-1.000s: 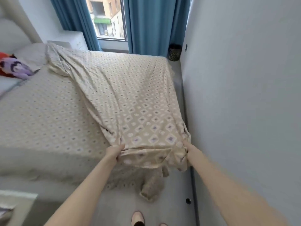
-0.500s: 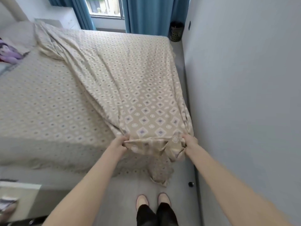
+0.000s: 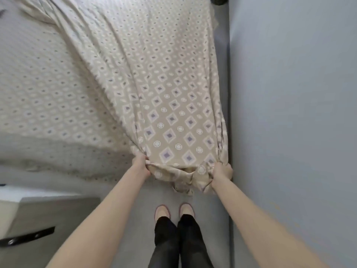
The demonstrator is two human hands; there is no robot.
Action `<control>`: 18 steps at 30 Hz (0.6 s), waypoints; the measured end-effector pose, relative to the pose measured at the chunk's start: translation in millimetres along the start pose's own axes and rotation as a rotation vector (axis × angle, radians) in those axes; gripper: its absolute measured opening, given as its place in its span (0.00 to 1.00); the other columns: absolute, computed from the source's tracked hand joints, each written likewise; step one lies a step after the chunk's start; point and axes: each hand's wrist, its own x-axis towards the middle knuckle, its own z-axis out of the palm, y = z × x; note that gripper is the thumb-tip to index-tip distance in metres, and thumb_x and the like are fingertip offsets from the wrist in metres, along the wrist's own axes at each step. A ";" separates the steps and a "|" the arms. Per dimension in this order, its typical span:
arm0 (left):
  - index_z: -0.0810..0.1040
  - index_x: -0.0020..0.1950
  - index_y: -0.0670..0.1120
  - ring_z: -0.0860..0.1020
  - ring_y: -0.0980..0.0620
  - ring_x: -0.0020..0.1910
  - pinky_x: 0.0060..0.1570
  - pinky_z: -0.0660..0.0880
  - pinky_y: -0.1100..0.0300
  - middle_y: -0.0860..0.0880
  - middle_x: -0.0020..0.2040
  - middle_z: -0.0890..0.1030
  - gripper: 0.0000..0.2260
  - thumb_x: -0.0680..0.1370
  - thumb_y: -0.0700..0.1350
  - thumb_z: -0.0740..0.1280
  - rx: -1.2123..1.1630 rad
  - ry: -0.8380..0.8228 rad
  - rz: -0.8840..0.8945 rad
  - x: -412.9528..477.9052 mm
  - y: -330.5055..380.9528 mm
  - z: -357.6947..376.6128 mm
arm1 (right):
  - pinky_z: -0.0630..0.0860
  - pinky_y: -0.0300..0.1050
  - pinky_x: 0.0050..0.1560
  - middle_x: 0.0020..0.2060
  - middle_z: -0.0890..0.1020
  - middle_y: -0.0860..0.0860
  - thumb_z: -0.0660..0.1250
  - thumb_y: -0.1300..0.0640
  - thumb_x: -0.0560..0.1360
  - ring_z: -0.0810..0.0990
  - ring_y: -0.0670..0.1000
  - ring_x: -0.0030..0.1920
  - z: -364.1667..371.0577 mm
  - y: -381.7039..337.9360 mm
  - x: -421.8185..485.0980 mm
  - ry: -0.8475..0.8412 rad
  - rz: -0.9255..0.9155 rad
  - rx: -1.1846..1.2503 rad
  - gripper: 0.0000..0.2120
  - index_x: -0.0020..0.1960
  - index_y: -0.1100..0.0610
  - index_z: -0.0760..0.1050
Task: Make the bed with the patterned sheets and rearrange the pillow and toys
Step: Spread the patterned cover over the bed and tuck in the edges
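1. Soft, even light washes the room; its source lies outside the frame.
2. The patterned sheet [image 3: 170,117] reads palest toward the far edge of the bed [image 3: 38,89], and a grey shadow band runs along the bed's near edge.
3. Motion blur smears the print toward the far edge; the nearer diamonds look crisper.
4. Wide-angle distortion bows the wall [image 3: 289,93] and stretches the frame's bottom corners.

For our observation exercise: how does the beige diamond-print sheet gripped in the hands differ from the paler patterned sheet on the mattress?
The beige diamond-print sheet is bunched at its end, gripped by the left hand and right hand; the paler patterned sheet lies flat, untouched. The beige sheet lies over the paler one. Both carry diamond prints.
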 end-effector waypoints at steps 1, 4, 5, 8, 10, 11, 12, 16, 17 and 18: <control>0.73 0.62 0.39 0.74 0.46 0.36 0.43 0.74 0.53 0.44 0.37 0.76 0.15 0.81 0.39 0.52 0.025 0.022 0.004 9.3 -7.0 0.2 | 0.74 0.47 0.47 0.52 0.80 0.59 0.58 0.64 0.76 0.76 0.57 0.47 3.0 9.4 8.6 -0.008 0.009 -0.019 0.12 0.56 0.61 0.75; 0.71 0.64 0.36 0.72 0.46 0.33 0.45 0.74 0.51 0.43 0.36 0.73 0.16 0.80 0.39 0.53 0.086 0.080 -0.014 45.0 -29.1 1.4 | 0.73 0.46 0.44 0.51 0.80 0.58 0.58 0.63 0.76 0.76 0.56 0.44 14.0 39.0 38.2 -0.034 0.040 -0.070 0.12 0.57 0.61 0.75; 0.71 0.65 0.36 0.72 0.46 0.34 0.45 0.74 0.51 0.43 0.37 0.73 0.16 0.80 0.39 0.53 0.093 0.094 -0.024 55.1 -36.5 1.5 | 0.72 0.44 0.43 0.50 0.80 0.57 0.59 0.62 0.77 0.76 0.55 0.43 17.0 47.4 47.1 -0.046 0.057 -0.088 0.12 0.58 0.60 0.75; 0.70 0.66 0.36 0.76 0.45 0.41 0.45 0.75 0.51 0.42 0.44 0.76 0.16 0.80 0.38 0.55 0.076 0.115 -0.029 93.6 -59.6 3.0 | 0.75 0.45 0.44 0.48 0.80 0.55 0.60 0.61 0.77 0.77 0.55 0.41 30.7 76.2 77.1 -0.091 0.131 -0.122 0.12 0.59 0.59 0.75; 0.71 0.65 0.36 0.76 0.45 0.41 0.44 0.75 0.51 0.42 0.44 0.76 0.15 0.79 0.37 0.57 0.074 0.135 -0.047 117.4 -74.0 4.2 | 0.78 0.48 0.48 0.45 0.80 0.54 0.60 0.60 0.76 0.79 0.56 0.42 40.8 94.7 96.0 -0.112 0.184 -0.134 0.12 0.59 0.57 0.75; 0.71 0.65 0.36 0.75 0.45 0.38 0.42 0.74 0.52 0.43 0.43 0.76 0.15 0.79 0.36 0.57 0.079 0.147 -0.056 128.6 -80.6 5.1 | 0.78 0.49 0.49 0.43 0.80 0.53 0.60 0.60 0.76 0.80 0.56 0.42 45.7 102.1 105.4 -0.122 0.204 -0.141 0.11 0.58 0.56 0.75; 0.72 0.64 0.37 0.75 0.45 0.36 0.39 0.74 0.54 0.43 0.40 0.76 0.14 0.79 0.36 0.57 0.089 0.160 -0.063 140.4 -86.7 5.8 | 0.79 0.49 0.49 0.41 0.80 0.52 0.61 0.60 0.77 0.80 0.55 0.41 51.5 110.2 115.1 -0.130 0.226 -0.142 0.10 0.57 0.56 0.75; 0.71 0.65 0.37 0.74 0.45 0.36 0.38 0.73 0.54 0.41 0.45 0.78 0.16 0.79 0.35 0.54 0.122 0.190 -0.074 185.1 -107.3 8.1 | 0.79 0.49 0.48 0.38 0.80 0.51 0.63 0.58 0.76 0.80 0.53 0.38 76.3 136.3 149.2 -0.156 0.291 -0.171 0.10 0.57 0.57 0.75; 0.71 0.65 0.37 0.74 0.45 0.36 0.39 0.73 0.54 0.41 0.46 0.78 0.17 0.79 0.34 0.53 0.128 0.195 -0.080 197.9 -112.3 7.7 | 0.79 0.49 0.48 0.39 0.80 0.52 0.63 0.57 0.77 0.80 0.54 0.39 83.7 143.9 157.6 -0.159 0.309 -0.185 0.11 0.58 0.57 0.75; 0.71 0.65 0.36 0.74 0.45 0.35 0.39 0.73 0.54 0.41 0.43 0.77 0.17 0.79 0.33 0.52 0.136 0.197 -0.085 206.7 -115.0 7.2 | 0.79 0.48 0.47 0.41 0.81 0.53 0.62 0.57 0.77 0.80 0.54 0.39 88.9 148.5 163.8 -0.162 0.320 -0.198 0.12 0.60 0.58 0.74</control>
